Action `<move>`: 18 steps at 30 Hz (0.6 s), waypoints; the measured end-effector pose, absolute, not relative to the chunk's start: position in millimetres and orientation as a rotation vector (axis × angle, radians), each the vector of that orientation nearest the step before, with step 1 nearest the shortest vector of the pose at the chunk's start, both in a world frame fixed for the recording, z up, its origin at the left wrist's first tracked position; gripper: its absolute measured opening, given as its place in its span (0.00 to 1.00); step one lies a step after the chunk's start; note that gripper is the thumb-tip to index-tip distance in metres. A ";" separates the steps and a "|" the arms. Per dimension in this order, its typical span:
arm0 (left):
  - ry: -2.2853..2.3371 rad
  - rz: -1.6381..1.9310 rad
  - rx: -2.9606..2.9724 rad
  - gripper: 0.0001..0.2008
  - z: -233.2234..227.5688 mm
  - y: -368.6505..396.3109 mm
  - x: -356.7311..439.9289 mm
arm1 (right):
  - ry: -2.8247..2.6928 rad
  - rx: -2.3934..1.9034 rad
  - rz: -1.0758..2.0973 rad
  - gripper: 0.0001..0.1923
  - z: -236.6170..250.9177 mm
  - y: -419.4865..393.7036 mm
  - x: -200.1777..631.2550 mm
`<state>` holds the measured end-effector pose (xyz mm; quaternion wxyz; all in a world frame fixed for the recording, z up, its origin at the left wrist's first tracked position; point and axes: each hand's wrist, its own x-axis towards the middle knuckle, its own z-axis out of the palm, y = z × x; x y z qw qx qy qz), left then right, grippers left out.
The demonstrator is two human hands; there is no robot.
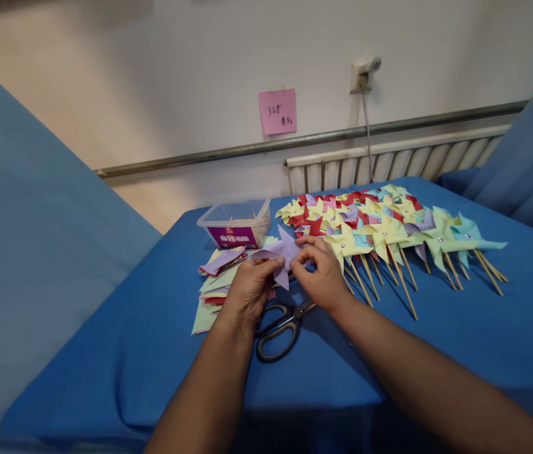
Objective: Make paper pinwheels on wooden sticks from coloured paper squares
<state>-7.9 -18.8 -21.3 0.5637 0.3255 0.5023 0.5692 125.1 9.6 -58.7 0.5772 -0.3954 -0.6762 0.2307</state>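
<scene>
Both hands hold a purple paper piece (283,251), cut and partly folded into a pinwheel shape, just above the blue table (436,353). My left hand (247,290) pinches its lower left edge. My right hand (320,272) pinches folded points at its middle. Black-handled scissors (280,325) lie on the cloth directly under the hands. A pile of coloured paper squares (217,284) lies to the left of the hands.
Several finished paper pinwheels on wooden sticks (389,233) lie in rows on the right. A clear plastic box (235,224) with a purple label stands behind the paper pile. A pink note (277,111) and a radiator (389,164) are on the wall.
</scene>
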 end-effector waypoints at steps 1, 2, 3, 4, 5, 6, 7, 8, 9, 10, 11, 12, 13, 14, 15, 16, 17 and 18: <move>1.179 1.341 0.769 0.11 -21.7 -18.6 -8.0 | -1.583 -0.928 0.547 0.08 -58.6 9.6 125.0; 1.177 1.342 0.771 0.12 -22.1 -18.5 -8.2 | -1.582 -0.933 0.552 0.08 -58.5 9.5 125.0; 1.177 1.340 0.774 0.12 -22.4 -18.4 -8.3 | -1.583 -0.939 0.558 0.08 -58.3 9.4 124.9; 1.179 1.340 0.779 0.12 -22.6 -18.4 -8.4 | -1.583 -0.946 0.562 0.08 -58.2 9.2 124.8; 1.182 1.339 0.782 0.12 -22.6 -18.4 -8.5 | -1.583 -0.951 0.565 0.08 -58.1 8.9 124.7; 1.187 1.337 0.784 0.11 -22.4 -18.6 -8.4 | -1.583 -0.953 0.566 0.08 -58.0 8.7 124.6; 1.192 1.336 0.785 0.11 -22.0 -18.9 -8.4 | -1.584 -0.953 0.566 0.08 -58.0 8.6 124.4; 1.198 1.334 0.784 0.10 -21.5 -19.2 -8.2 | -1.584 -0.952 0.564 0.08 -58.0 8.4 124.4; 1.204 1.330 0.782 0.10 -21.0 -19.5 -8.0 | -1.584 -0.948 0.563 0.07 -58.0 8.4 124.3; 1.209 1.324 0.780 0.10 -20.5 -19.7 -7.8 | -1.582 -0.946 0.562 0.07 -58.1 8.3 124.2; 1.212 1.320 0.778 0.10 -20.0 -19.9 -7.7 | -1.580 -0.945 0.562 0.07 -58.1 8.2 124.2; 1.214 1.315 0.778 0.10 -19.6 -20.0 -7.5 | -1.579 -0.945 0.563 0.07 -58.2 8.1 124.2; 1.215 1.312 0.779 0.09 -19.4 -20.1 -7.3 | -1.578 -0.946 0.564 0.07 -58.2 8.1 124.1; 1.215 1.309 0.780 0.09 -19.2 -20.1 -7.2 | -1.577 -0.946 0.564 0.07 -58.3 8.1 124.1; 1.216 1.310 0.783 0.09 -19.2 -20.1 -7.1 | -1.576 -0.945 0.563 0.07 -58.5 8.1 124.0; 1.216 1.310 0.786 0.09 -19.2 -20.2 -7.0 | -1.575 -0.944 0.562 0.07 -58.7 8.2 123.9; 1.216 1.309 0.790 0.08 -19.2 -20.2 -7.0 | -1.575 -0.942 0.561 0.08 -58.9 8.3 123.8; 1.216 1.309 0.794 0.08 -19.3 -20.3 -7.0 | -1.575 -0.942 0.560 0.08 -59.2 8.6 123.6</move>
